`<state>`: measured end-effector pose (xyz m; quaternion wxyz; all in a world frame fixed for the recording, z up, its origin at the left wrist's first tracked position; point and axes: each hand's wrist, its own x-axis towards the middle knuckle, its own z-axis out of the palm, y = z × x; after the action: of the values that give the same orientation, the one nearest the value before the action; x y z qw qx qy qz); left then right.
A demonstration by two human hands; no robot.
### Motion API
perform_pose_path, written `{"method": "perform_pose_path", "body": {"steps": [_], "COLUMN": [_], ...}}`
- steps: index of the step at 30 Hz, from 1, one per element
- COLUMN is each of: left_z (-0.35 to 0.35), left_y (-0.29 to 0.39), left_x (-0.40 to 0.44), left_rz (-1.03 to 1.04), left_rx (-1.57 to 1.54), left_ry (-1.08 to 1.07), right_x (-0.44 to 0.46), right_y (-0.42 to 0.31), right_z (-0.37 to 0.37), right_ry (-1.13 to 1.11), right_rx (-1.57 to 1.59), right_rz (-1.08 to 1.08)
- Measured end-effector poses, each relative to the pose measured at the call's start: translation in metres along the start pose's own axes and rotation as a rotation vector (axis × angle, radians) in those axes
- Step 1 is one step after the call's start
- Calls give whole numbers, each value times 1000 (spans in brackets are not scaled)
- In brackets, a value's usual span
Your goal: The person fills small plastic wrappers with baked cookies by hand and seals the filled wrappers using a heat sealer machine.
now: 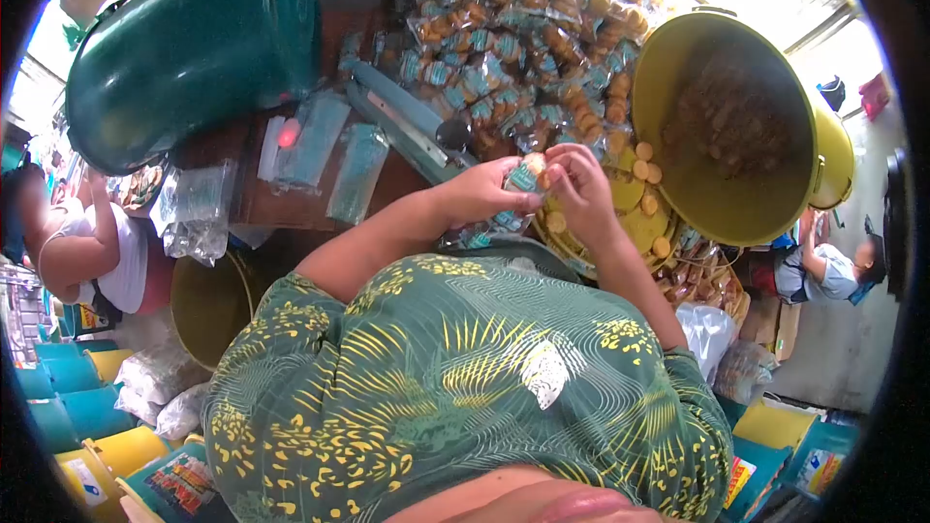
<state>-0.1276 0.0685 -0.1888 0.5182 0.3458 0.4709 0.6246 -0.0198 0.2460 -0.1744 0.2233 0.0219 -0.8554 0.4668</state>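
Note:
A small clear packet with teal print [524, 178] is gripped in my left hand [487, 192], and pale round biscuits show at its mouth. Close on the right, my right hand [581, 192] has its thumb and fingers pinched together at the packet's opening. A biscuit-coloured edge shows between those fingertips, mostly hidden by them. Below my right hand lies a yellow lid [620, 216] with several loose round biscuits [647, 171] on and beside it. Flat teal-printed bags [358, 169] lie left of my left hand.
Filled biscuit packets [523, 48] are heaped at the back. A large yellow tub [717, 126] lies tipped on the right; a green tub [199, 58] stands at the left. A long blue-grey sealer-like bar [402, 126] crosses the brown table [262, 203]. People sit at both sides.

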Motion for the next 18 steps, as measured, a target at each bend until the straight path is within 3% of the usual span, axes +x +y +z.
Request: {"method": "perform_pose_path", "body": {"steps": [4, 6, 9, 10, 13, 15, 16, 18], "left_z": [9, 20, 21, 15, 17, 23, 27, 32], "left_y": [2, 6, -2, -10, -21, -28, -30, -34], "left_x": [5, 8, 12, 17, 19, 23, 24, 22], "left_rz": [78, 73, -91, -110, -211, -122, -99, -86], "left_rx": [175, 199, -63, -54, -13, -100, -112, -138], "left_ry": [96, 166, 53, -29, -16, -55, -43, 2], "right_x": [-2, -1, -13, -15, -22, -19, -11, -5], "right_y": [-20, -15, -8, -11, 11, 29, 37, 80], "right_z": [-1, -4, -7, -10, -21, -37, -53, -81], "right_ry": [52, 49, 73, 80, 70, 37, 51, 249], "right_rx": [-233, -199, -97, -61, 32, 137, 73, -307], "right_rz": [-34, 27, 201, 225, 222, 202, 265, 188]}}
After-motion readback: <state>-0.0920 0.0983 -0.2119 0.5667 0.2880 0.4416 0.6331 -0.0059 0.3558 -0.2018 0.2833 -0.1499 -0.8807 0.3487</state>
